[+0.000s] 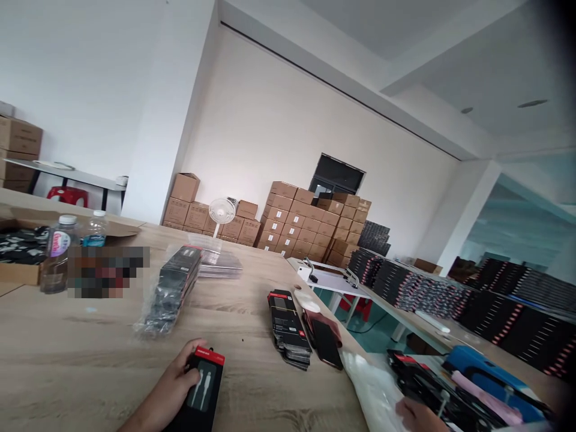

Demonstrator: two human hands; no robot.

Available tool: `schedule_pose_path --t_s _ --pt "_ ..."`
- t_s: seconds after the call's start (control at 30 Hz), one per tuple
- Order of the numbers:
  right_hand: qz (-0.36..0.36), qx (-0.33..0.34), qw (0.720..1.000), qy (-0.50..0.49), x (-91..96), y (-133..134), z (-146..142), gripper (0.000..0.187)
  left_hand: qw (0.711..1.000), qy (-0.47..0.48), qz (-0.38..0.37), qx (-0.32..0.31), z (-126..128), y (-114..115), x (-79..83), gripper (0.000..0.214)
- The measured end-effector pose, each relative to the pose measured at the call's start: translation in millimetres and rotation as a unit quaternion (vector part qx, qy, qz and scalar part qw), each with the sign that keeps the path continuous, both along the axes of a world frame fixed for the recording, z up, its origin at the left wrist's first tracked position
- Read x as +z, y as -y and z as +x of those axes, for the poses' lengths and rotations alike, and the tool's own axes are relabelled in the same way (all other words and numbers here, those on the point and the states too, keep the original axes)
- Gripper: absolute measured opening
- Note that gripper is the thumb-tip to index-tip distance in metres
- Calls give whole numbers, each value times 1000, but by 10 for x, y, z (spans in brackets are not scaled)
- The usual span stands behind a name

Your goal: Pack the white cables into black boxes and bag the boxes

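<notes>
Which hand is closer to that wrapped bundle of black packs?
Left. The left hand, holding a cable pack, sits before the bundle; the right hand is far to its right.

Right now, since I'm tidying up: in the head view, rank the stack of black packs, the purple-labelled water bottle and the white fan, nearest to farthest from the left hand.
1. Stack of black packs, right of the left hand, which grips a cable pack.
2. Purple-labelled water bottle, far left.
3. White fan, beyond the table.
</notes>
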State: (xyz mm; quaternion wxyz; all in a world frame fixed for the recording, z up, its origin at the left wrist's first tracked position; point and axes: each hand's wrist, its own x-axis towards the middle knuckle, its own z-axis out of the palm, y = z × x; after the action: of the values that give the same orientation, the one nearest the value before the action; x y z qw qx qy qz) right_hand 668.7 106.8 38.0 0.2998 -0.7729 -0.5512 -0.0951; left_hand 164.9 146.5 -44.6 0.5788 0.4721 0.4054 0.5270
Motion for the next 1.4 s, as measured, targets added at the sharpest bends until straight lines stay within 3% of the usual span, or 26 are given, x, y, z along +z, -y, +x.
schedule_pose_path --t_s 0.1,0.17,0.2,0.3,0.37,0.47,0.53,0.67,0.8,0.87,1.03,1.17,1.23,1.3,1.4 --pt "-83 84 993 -11 375 -177 -355 26 998 -47 29 -18 -13 -9 41 26" --pt "-77 157 985 8 512 -308 -859 25 995 -89 54 -1 -17 3 100 10" --pt "-80 195 977 30 533 -364 -1174 28 993 -103 61 10 -16 21 140 18" --pt "-90 263 954 112 436 -465 -2211 28 990 -121 67 21 -6 109 281 53" --pt "-79 307 932 174 295 -479 -2842 27 989 -124 77 12 -3 156 357 65" --pt "-66 355 901 241 49 -486 -3501 26 990 -100 99 -34 -21 145 381 56" --pt "-70 368 894 247 -110 -516 -3710 25 991 -87 82 -54 -47 96 338 35" --pt "-80 388 909 126 -345 -631 -3688 23 994 -85 34 -56 -93 17 230 11" --pt "-40 417 899 -130 -387 -694 -3444 25 996 -45 30 -68 -113 -1 196 21" --pt "-41 432 879 -196 -351 -671 -3365 26 997 -40 46 -55 -118 -14 189 29" --pt "-87 520 840 -129 -290 -548 -3363 5 994 -73 75 -11 -131 -44 167 40" --pt "-49 491 866 -81 -312 -549 -3369 17 994 -95 59 5 -154 -38 170 47" --pt "-29 463 882 -87 -323 -565 -3367 15 995 -93 43 5 -167 -32 180 48" --pt "-15 468 880 -81 -336 -565 -3382 9 996 -81 34 -2 -178 -29 195 49" --pt "-19 505 860 -67 -357 -564 -3399 20 996 -80 27 -14 -191 -27 222 49"
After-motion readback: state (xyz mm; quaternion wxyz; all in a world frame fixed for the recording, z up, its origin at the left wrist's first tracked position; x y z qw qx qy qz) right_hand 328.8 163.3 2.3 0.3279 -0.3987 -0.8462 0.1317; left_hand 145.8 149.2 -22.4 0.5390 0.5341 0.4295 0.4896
